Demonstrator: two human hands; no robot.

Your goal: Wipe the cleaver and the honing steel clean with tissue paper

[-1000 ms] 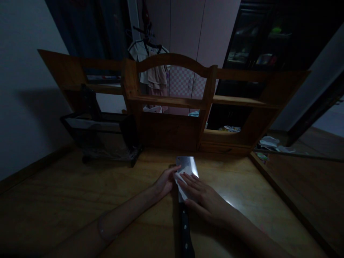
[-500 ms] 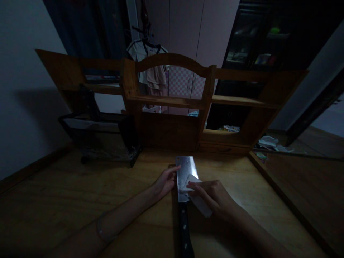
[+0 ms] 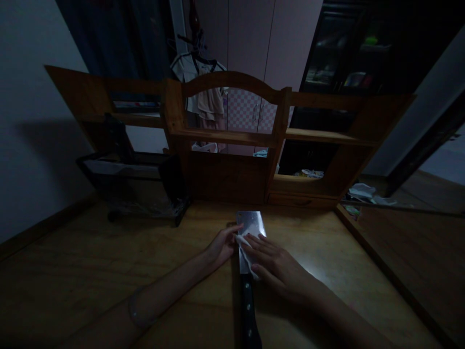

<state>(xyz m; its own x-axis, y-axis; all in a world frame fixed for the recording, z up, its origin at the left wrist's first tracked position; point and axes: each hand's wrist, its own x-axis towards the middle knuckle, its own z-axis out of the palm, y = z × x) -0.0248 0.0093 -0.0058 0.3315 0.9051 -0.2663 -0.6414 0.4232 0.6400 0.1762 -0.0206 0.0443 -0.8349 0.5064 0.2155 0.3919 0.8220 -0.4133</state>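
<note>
A cleaver (image 3: 254, 222) lies in front of me, its steel blade pointing away and its black riveted handle toward me. My left hand (image 3: 221, 249) pinches the blade's left edge, with one finger over the top and the others partly hidden beneath. Over the middle of the blade, my right hand (image 3: 279, 266) presses a white cloth or tissue (image 3: 248, 258) flat with its fingers extended. Part of the white piece is hidden under that hand. No hand is on the handle.
The wooden tabletop (image 3: 138, 261) stretches around both arms. A wooden shelf unit (image 3: 225, 138) rises along its back. At the back left stands a black-framed box-like object (image 3: 138, 189) with a dark item on top. A raised wooden edge (image 3: 374, 261) borders the right side.
My right hand has flattened from a pinch to spread fingers on the white piece and shifted left across the blade. The left hand and cleaver stay nearly where they were.
</note>
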